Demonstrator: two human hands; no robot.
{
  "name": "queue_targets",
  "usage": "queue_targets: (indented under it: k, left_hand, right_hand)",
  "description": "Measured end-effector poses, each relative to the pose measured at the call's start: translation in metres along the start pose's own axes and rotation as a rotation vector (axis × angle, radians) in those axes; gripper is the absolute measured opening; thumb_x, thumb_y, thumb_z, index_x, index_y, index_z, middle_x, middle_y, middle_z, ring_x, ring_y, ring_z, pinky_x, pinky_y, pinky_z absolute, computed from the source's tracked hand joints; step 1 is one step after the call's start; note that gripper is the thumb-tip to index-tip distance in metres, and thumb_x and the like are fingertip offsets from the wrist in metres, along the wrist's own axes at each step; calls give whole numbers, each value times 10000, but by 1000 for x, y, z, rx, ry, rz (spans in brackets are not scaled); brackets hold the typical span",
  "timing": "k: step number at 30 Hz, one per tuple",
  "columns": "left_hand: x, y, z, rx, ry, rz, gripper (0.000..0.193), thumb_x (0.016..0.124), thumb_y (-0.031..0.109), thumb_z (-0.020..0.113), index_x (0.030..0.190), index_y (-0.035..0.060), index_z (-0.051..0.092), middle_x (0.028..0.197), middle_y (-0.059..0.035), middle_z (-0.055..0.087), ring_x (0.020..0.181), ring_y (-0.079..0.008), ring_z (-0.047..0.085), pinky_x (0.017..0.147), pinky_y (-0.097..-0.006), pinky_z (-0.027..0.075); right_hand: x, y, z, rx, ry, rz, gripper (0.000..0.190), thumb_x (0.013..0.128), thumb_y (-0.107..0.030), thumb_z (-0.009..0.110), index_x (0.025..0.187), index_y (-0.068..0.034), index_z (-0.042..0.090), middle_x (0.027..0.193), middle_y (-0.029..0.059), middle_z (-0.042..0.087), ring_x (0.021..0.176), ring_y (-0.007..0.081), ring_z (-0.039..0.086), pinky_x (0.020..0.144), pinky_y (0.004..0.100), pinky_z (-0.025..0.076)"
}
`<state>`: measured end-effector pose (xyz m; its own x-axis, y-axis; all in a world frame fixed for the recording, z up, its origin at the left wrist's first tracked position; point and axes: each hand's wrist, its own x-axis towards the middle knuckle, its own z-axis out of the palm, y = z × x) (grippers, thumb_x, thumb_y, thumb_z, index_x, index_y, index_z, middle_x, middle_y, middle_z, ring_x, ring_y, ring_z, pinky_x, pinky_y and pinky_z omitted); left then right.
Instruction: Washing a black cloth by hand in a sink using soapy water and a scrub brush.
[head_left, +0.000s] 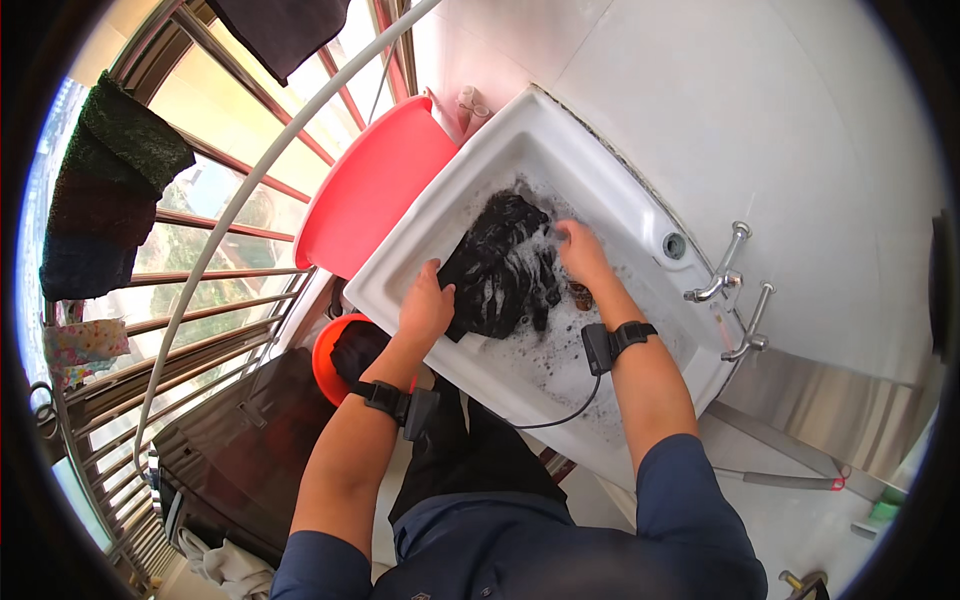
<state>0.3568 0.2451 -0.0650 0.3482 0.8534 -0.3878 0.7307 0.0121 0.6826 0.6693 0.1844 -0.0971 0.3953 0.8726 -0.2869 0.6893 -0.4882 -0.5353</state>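
A wet black cloth garment (499, 270) lies spread in a white ceramic sink (480, 375), with grey suds and soapy water around it. At the sink's near left side, my left hand (426, 300) grips the garment's edge between thumb and fingers. My right hand (581, 251) is over the suds just right of the garment, fingers curled; whether it pinches anything cannot be made out. Below that hand, partly hidden by the wrist, a small brown object (580, 296) sits in the foam.
A large pink basin (375, 187) leans against the sink's left side. Below it stands an orange bucket (324, 360) with dark cloth. Two metal taps (716, 283) are on the right wall. Barred windows, hanging cloths and a grey hose (247, 184) are at left.
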Motion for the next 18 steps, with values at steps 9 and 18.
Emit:
queue_targets:
  k: [9, 18]
  left_hand:
    - [-18, -16, -6, 488, -53, 413, 458, 856, 99, 647, 1311, 48, 658, 1534, -98, 477, 1204, -328, 620, 971, -458, 537]
    - [-17, -16, -7, 373, -42, 653, 322, 851, 268, 672, 1093, 86, 783, 1312, -40, 717, 1285, -254, 599, 1083, -475, 452]
  right_hand:
    - [-94, 57, 11, -584, -359, -97, 821, 765, -142, 808, 1511, -129, 465, 1405, 196, 549, 1396, 386, 465, 1156, 528, 374]
    - [-96, 35, -5, -272, 78, 496, 558, 798, -199, 756, 1274, -1, 542, 1281, 236, 577, 1240, 416, 542, 1084, 505, 436]
